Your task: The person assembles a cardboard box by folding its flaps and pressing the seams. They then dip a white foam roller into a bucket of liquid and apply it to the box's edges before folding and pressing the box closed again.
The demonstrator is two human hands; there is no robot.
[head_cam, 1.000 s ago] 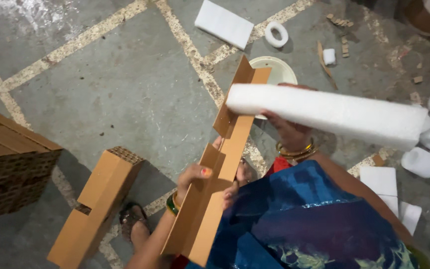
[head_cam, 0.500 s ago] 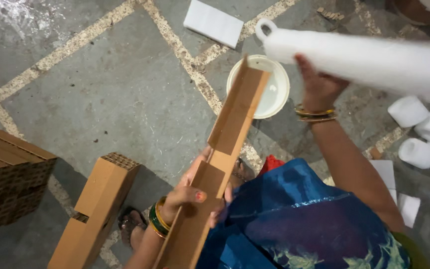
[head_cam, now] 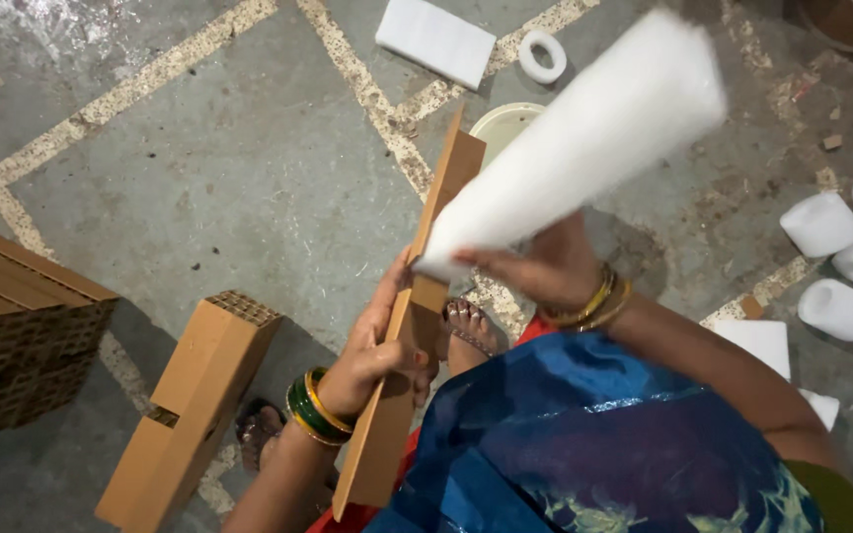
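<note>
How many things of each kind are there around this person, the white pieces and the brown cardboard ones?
White foam rolls: 5, one in the right hand, four on the floor
Flat white sheets: 3
White tape ring: 1
White round dish: 1
Long cardboard boxes: 2, one in the left hand, one on the floor
Flat cardboard stack: 1
Total: 13

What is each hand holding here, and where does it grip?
The left hand grips the long cardboard box around its middle. The right hand holds the blurred white foam roll at its near end.

Left hand [head_cam: 372,350] gripped shut, bangled wrist bent; right hand [head_cam: 535,268] apparently clasped, blurred.
</note>
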